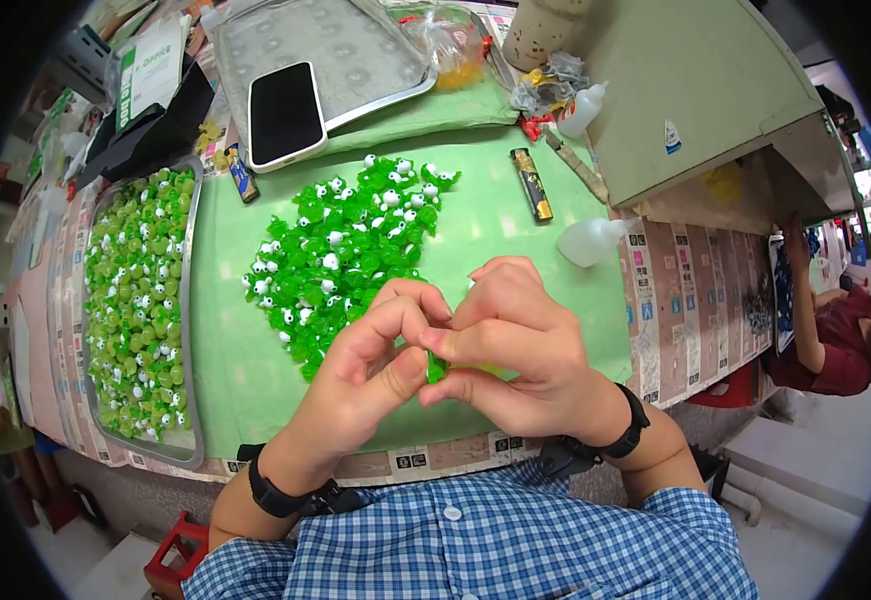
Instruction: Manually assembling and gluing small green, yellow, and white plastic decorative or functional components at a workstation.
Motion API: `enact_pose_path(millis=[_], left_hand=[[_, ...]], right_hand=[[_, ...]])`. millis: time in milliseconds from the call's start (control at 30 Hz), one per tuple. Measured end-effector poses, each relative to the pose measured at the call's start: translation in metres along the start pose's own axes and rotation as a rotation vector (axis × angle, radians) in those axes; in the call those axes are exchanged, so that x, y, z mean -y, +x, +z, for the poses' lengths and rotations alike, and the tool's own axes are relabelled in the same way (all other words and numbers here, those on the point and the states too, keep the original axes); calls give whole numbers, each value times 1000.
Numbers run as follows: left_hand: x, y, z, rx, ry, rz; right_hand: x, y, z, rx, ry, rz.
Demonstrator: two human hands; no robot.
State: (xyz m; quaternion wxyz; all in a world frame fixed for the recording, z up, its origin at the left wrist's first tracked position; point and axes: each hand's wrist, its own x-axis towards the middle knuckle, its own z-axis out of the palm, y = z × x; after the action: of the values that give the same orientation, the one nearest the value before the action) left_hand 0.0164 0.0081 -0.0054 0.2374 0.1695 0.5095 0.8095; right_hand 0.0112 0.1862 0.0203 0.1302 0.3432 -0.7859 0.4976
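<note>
Over the near middle of the green mat (495, 220), my left hand (367, 365) and my right hand (520, 350) meet with fingertips pinched together. Between them is a small bright green plastic piece (436, 369), mostly covered by my fingers. A bit of yellow-green shows beneath my right hand, too hidden to name. Just beyond my left hand lies a loose pile of small green plastic figures (340, 255) with white ball eyes. To the left, a metal tray (196, 300) is filled with similar green pieces, many of them yellowish and round.
A white-framed phone (286, 115) leans by a large metal tray (355, 45) at the back. Two lighter-like sticks, one dark (531, 185) and one blue (241, 175), lie on the mat. White squeeze bottles (591, 242) stand right, near a grey-green metal box (685, 90). Another person (835, 335) sits far right.
</note>
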Motion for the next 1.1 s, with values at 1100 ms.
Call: enact_pose_path(millis=[1100], left_hand=[[-95,49,-136,-743,1775,708]], right_hand=[[-21,-14,-30,-42,-211,17]])
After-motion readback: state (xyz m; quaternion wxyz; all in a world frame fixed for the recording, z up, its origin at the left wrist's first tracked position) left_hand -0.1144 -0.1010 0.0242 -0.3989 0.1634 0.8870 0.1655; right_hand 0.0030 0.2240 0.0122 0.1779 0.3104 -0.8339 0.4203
